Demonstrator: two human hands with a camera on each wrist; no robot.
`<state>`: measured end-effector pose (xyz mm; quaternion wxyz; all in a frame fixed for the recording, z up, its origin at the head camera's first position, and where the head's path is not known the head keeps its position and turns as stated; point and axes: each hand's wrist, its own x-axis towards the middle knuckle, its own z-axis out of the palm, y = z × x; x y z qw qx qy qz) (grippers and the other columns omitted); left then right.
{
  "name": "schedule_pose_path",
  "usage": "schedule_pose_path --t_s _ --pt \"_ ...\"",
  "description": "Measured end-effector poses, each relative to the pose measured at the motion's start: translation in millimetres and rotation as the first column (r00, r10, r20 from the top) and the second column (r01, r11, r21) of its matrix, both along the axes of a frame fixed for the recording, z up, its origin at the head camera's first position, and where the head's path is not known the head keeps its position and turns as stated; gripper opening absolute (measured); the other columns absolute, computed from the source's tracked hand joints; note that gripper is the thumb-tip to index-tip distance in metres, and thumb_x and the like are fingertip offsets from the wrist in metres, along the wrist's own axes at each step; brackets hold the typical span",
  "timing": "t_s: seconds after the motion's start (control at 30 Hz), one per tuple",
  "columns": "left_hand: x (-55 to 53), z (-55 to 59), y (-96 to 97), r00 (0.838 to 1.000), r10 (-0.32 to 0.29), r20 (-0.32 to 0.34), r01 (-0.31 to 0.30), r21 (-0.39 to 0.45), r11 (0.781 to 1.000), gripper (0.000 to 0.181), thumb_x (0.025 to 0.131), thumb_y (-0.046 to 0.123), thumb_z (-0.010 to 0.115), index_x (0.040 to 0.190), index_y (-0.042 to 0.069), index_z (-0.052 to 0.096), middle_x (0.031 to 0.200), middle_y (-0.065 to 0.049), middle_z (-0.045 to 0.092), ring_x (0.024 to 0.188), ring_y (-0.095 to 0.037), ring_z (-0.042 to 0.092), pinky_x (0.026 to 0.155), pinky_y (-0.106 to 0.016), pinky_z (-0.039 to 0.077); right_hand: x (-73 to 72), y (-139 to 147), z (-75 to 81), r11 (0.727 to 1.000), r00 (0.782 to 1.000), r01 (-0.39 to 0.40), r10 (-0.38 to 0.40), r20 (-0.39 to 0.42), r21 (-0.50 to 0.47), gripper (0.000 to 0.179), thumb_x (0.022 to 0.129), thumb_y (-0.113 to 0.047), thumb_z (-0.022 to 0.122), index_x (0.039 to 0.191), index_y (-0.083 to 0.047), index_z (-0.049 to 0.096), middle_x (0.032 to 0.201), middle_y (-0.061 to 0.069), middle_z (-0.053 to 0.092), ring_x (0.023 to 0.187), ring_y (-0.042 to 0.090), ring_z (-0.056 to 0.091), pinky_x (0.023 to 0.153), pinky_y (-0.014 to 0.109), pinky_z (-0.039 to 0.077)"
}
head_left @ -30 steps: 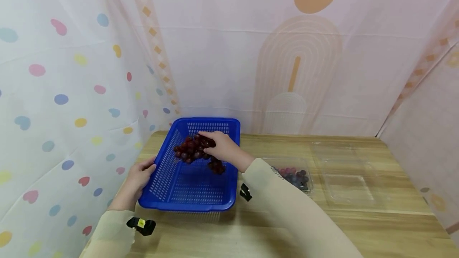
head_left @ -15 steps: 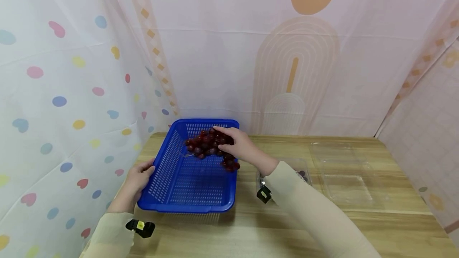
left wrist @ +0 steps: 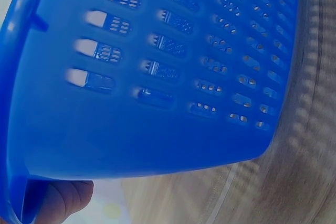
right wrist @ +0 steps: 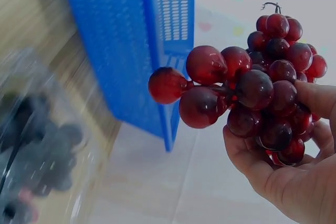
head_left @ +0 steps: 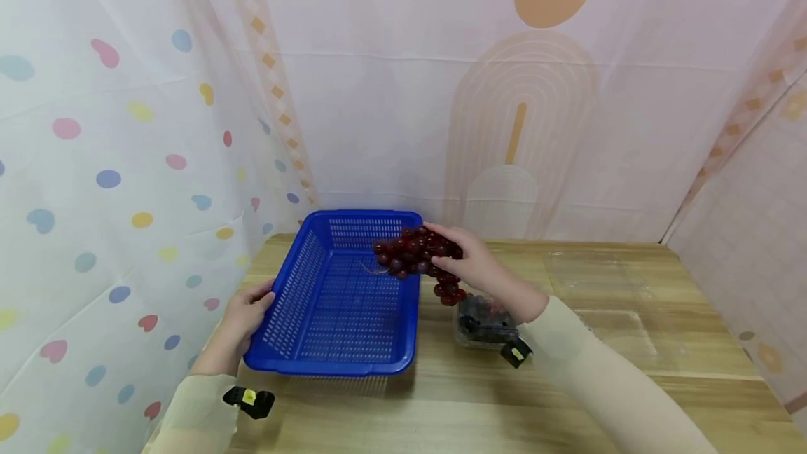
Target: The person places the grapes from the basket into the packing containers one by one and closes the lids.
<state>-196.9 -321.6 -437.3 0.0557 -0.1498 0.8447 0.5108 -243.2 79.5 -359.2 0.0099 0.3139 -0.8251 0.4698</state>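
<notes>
My right hand [head_left: 469,258] grips a bunch of dark red grapes [head_left: 410,252] over the right rim of a blue plastic basket [head_left: 353,364]. In the right wrist view, fingers and thumb curl round the grapes [right wrist: 283,72], and a thin stem sticks out at the end. My left hand [head_left: 242,317] holds the basket's left rim; from the left wrist only a bit of finger [left wrist: 68,200] shows beneath that rim. Inside the basket, the slotted floor is bare. Below the right forearm sits a clear plastic box [head_left: 487,324] with dark and red grapes in it.
Farther right on the wooden table [head_left: 441,412] lies another clear plastic container [head_left: 618,328], its lid part folded back. Patterned cloth [head_left: 366,90] hangs behind the table and along both sides.
The right hand has carried the bunch of grapes rightward, from above the basket's middle to past its right rim. The left hand and the basket stay in place.
</notes>
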Motion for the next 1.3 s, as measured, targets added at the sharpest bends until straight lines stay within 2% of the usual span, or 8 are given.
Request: schedule_pose_path --t_s 0.3,0.4,0.6,0.77,0.87,1.03,1.1,1.3 --pt "-0.5 -0.2 0.6 1.0 -0.001 0.0 0.001 0.0 1.0 0.049 0.104 0.022 0.035 0.149 0.005 0.027 0.145 -0.027 0.036 0.109 -0.026 0.053 0.076 -0.023 0.047 9.9 43.8 -1.9 0.997 0.996 0.079 -0.08 0.049 0.012 0.057 0.09 -0.006 0.062 0.143 -0.014 0.043 0.146 0.015 0.042 0.135 0.036 0.035 0.109 0.053 0.029" --pt "-0.3 0.5 0.8 1.0 -0.005 -0.004 0.005 -0.005 1.0 0.049 0.104 0.023 0.035 0.149 0.005 0.026 0.145 -0.028 0.035 0.112 -0.028 0.051 0.078 -0.024 0.046 13.9 55.7 -2.1 0.992 0.993 0.118 -0.119 0.012 0.042 0.057 0.09 -0.007 0.062 0.143 -0.016 0.043 0.145 0.015 0.042 0.134 0.037 0.037 0.109 0.053 0.029" --pt "-0.1 -0.9 -0.2 1.0 -0.014 -0.012 0.014 -0.015 1.0 0.049 0.104 0.023 0.035 0.148 0.005 0.027 0.143 -0.028 0.037 0.108 -0.027 0.052 0.076 -0.024 0.046 23.2 75.3 -3.7 0.965 0.973 0.212 -0.195 -0.122 0.152 0.06 0.09 -0.01 0.064 0.144 -0.023 0.042 0.134 0.015 0.051 0.124 0.036 0.047 0.1 0.056 0.038" --pt "0.3 -2.1 -0.6 1.0 -0.01 -0.015 0.01 -0.028 1.0 0.049 0.103 0.022 0.036 0.148 0.004 0.027 0.143 -0.028 0.037 0.104 -0.023 0.053 0.074 -0.023 0.045 28.3 89.8 -7.8 0.941 0.957 0.269 -0.237 -0.166 0.204 0.062 0.09 -0.01 0.063 0.144 -0.03 0.04 0.134 0.014 0.048 0.12 0.037 0.049 0.09 0.054 0.045" --pt "-0.5 -2.4 -0.6 1.0 -0.006 -0.016 0.005 -0.035 0.999 0.048 0.103 0.022 0.036 0.148 0.004 0.028 0.144 -0.027 0.037 0.101 -0.02 0.054 0.074 -0.021 0.045 30.2 99.1 -11.6 0.931 0.949 0.293 -0.255 -0.188 0.217 0.063 0.09 -0.009 0.063 0.144 -0.03 0.04 0.138 0.017 0.045 0.118 0.039 0.049 0.084 0.05 0.048" --pt "-1.9 -2.5 -0.7 1.0 -0.006 -0.016 0.005 -0.038 0.999 0.049 0.103 0.024 0.036 0.148 0.005 0.029 0.144 -0.027 0.037 0.099 -0.018 0.054 0.072 -0.022 0.045 32.9 115.4 -17.1 0.923 0.931 0.325 -0.274 -0.24 0.206 0.064 0.088 -0.004 0.065 0.143 -0.027 0.042 0.135 0.019 0.047 0.118 0.039 0.049 0.082 0.049 0.046" --pt "-2.1 -2.6 -0.6 1.0 -0.009 -0.02 0.008 -0.045 0.999 0.049 0.103 0.024 0.037 0.148 0.004 0.029 0.143 -0.028 0.038 0.099 -0.02 0.054 0.072 -0.022 0.046 33.9 122.2 -18.5 0.919 0.92 0.341 -0.284 -0.27 0.197 0.064 0.087 -0.003 0.065 0.143 -0.026 0.043 0.133 0.018 0.049 0.118 0.039 0.049 0.082 0.049 0.046" --pt "-0.8 -1.6 0.4 0.999 -0.017 -0.038 0.014 -0.08 0.997 0.048 0.103 0.021 0.036 0.147 0.003 0.03 0.139 -0.028 0.041 0.101 -0.024 0.054 0.073 -0.023 0.045 38.6 140.6 -20.6 0.896 0.88 0.396 -0.308 -0.362 0.2 0.066 0.085 0.001 0.066 0.142 -0.025 0.045 0.128 0.016 0.052 0.103 0.033 0.056 0.072 0.042 0.045"
